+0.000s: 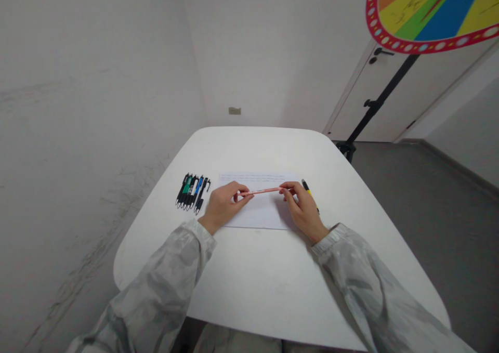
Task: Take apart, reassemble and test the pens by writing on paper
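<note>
Above a sheet of white paper (257,215), I hold a slim pink pen (265,191) level between both hands. My left hand (226,199) pinches its left end between thumb and fingers. At the other end, the fingertips of my right hand (300,205) close on it. Small dark print shows near the middle of its barrel. Lines of writing run across the top of the paper, and both hands partly cover the sheet. A black and yellow pen (307,187) lies just right of the paper, partly hidden behind my right hand.
Several pens (191,192), black, green, white and blue, lie side by side left of the paper. The white table (257,270) has rounded corners. A colourful prize wheel (432,15) on a black stand (370,106) stands beyond the table at right, before a door (374,129).
</note>
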A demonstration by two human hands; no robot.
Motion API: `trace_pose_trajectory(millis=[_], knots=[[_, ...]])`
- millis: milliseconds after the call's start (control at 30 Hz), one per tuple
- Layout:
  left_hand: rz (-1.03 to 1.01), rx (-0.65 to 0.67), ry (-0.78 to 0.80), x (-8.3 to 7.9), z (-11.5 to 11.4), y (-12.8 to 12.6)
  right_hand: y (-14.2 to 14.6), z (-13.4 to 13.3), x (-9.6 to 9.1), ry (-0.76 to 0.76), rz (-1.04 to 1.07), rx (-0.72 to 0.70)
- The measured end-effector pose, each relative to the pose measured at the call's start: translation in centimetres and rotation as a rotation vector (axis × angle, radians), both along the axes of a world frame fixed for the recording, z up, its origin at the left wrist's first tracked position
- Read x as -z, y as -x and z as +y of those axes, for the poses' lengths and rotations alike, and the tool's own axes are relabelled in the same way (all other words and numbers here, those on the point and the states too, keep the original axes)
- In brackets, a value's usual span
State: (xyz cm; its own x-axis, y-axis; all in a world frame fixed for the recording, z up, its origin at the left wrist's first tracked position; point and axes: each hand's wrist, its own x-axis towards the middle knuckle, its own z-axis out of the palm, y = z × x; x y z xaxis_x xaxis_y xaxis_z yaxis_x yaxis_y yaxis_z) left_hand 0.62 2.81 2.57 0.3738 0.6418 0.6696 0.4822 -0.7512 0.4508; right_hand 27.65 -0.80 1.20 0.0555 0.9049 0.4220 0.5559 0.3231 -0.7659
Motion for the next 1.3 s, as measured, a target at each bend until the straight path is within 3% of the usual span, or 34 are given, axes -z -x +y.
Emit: trace_pose_trajectory(millis=[767,1300], knots=[[-0.029,0.047,-0.150,-0.37,0.22,-0.11,0.08,-0.24,-0.65,-0.064,0.019,-0.067],[0.042,0.030,-0.065,-0.26,0.18,-0.04,-0.05,-0.02,-0.30,-0.109,0.033,-0.037]])
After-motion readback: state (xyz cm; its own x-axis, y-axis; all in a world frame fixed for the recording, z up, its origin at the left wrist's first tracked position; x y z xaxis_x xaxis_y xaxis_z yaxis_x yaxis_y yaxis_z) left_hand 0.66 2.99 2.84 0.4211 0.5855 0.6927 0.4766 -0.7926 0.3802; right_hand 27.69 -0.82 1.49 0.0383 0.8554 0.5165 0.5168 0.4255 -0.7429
